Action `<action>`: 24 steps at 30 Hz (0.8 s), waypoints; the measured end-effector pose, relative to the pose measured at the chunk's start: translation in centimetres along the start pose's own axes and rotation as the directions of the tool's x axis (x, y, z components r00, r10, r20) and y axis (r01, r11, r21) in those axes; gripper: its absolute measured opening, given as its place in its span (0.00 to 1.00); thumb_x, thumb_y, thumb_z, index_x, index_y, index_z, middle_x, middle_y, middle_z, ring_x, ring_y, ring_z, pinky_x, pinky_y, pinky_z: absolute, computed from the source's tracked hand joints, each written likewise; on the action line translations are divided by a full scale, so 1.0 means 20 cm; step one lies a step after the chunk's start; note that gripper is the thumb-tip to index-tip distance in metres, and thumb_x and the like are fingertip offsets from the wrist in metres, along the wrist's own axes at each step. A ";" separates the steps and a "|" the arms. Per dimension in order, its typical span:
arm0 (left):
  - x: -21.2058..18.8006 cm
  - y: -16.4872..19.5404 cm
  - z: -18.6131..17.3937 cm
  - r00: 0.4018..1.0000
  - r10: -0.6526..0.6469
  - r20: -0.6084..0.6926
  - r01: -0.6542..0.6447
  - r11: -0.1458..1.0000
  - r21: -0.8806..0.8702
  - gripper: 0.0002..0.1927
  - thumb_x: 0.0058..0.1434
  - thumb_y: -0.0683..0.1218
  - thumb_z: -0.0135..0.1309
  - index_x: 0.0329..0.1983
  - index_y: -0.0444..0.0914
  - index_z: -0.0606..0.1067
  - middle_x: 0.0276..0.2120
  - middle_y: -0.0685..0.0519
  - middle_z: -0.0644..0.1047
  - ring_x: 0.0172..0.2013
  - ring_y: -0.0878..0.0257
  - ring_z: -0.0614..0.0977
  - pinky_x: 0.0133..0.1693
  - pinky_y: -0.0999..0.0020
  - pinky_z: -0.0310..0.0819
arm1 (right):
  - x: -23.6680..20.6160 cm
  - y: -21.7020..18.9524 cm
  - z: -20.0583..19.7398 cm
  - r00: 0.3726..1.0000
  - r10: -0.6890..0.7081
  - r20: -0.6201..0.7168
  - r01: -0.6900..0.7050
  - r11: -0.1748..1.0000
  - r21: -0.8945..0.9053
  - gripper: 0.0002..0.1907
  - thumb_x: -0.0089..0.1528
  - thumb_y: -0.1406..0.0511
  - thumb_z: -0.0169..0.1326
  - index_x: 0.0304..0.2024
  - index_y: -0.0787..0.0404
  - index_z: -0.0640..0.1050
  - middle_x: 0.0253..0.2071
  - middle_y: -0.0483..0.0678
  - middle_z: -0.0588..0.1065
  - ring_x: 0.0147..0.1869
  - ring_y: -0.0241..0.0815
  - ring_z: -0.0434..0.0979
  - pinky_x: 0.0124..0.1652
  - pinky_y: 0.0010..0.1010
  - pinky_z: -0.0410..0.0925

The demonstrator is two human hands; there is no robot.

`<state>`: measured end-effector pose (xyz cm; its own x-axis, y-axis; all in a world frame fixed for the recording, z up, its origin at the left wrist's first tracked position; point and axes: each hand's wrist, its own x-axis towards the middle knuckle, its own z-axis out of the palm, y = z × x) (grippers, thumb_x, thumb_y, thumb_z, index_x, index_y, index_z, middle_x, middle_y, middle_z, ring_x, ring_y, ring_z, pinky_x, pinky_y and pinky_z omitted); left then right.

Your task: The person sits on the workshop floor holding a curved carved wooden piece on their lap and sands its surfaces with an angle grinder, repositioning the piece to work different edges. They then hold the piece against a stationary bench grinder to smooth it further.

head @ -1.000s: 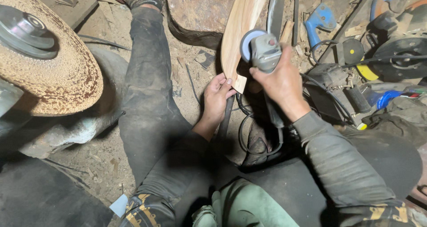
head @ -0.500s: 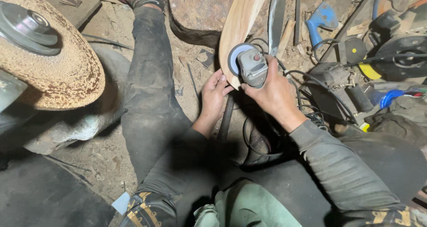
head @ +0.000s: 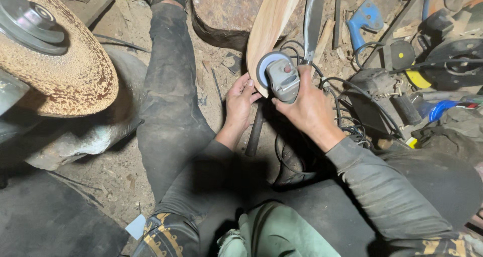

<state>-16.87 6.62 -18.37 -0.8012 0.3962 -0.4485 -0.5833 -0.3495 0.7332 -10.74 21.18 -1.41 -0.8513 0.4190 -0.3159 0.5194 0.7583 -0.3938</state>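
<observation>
My right hand (head: 307, 108) grips a grey angle grinder (head: 282, 78) whose round blue-rimmed disc (head: 265, 65) rests against the near end of a long pale wooden piece (head: 271, 20). My left hand (head: 239, 103) holds the lower edge of that wooden piece, fingers curled under it. The wood runs up and away toward the top of the view. A black cable (head: 352, 111) loops from the grinder across the ground to the right.
A large worn fibre wheel (head: 65, 70) on a motor hub fills the upper left. My left leg (head: 171, 101) stretches forward on the dusty floor. A dark rod (head: 255, 133) lies under the hands. Power tools, a blue handle (head: 365, 20) and discs crowd the right.
The grinder and my right hand have slid left and down along the wooden piece toward its near end. My left hand has stayed on the wood's lower edge.
</observation>
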 end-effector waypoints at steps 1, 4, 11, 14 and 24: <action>0.00 0.00 0.00 1.000 -0.003 -0.006 0.003 1.000 0.002 0.21 0.73 0.42 0.44 0.66 0.30 0.68 0.51 0.46 0.78 0.48 0.61 0.82 0.48 0.63 0.80 | 0.00 0.00 0.00 1.000 -0.014 -0.010 0.014 1.000 0.016 0.45 0.53 0.52 0.69 0.62 0.57 0.59 0.36 0.65 0.79 0.39 0.70 0.80 0.38 0.55 0.72; 0.01 0.00 -0.01 1.000 0.029 0.004 -0.028 1.000 -0.011 0.20 0.74 0.42 0.45 0.66 0.28 0.69 0.51 0.45 0.78 0.46 0.60 0.81 0.48 0.63 0.79 | -0.01 0.01 0.01 0.997 -0.042 -0.068 0.044 0.999 0.023 0.46 0.53 0.52 0.69 0.64 0.59 0.58 0.37 0.65 0.79 0.39 0.69 0.80 0.37 0.55 0.72; -0.01 0.04 0.02 1.000 -0.001 -0.013 0.002 1.000 0.031 0.20 0.73 0.42 0.45 0.66 0.30 0.69 0.50 0.45 0.78 0.47 0.61 0.82 0.47 0.64 0.79 | 0.01 0.02 0.01 1.000 -0.009 -0.029 0.009 1.000 -0.003 0.48 0.53 0.52 0.69 0.66 0.61 0.58 0.37 0.65 0.79 0.39 0.68 0.81 0.37 0.53 0.73; -0.02 0.04 0.02 1.000 -0.002 0.003 0.002 1.000 0.027 0.20 0.73 0.42 0.45 0.66 0.30 0.69 0.51 0.46 0.78 0.47 0.61 0.82 0.48 0.64 0.80 | 0.01 0.02 0.00 0.996 -0.038 -0.077 0.038 0.999 0.004 0.49 0.54 0.51 0.69 0.66 0.62 0.58 0.39 0.65 0.79 0.40 0.69 0.81 0.38 0.53 0.73; 0.00 0.02 0.01 1.000 0.010 -0.005 -0.010 1.000 0.020 0.20 0.73 0.42 0.45 0.66 0.29 0.69 0.51 0.45 0.78 0.48 0.59 0.82 0.48 0.63 0.80 | 0.11 0.01 -0.04 0.993 -0.009 -0.115 0.012 1.000 0.027 0.48 0.54 0.51 0.69 0.66 0.62 0.59 0.39 0.66 0.79 0.41 0.68 0.81 0.38 0.53 0.72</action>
<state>-17.16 6.67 -17.91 -0.8076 0.3882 -0.4440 -0.5727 -0.3365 0.7475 -12.57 22.62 -1.54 -0.8586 0.4670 -0.2114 0.5111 0.7493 -0.4210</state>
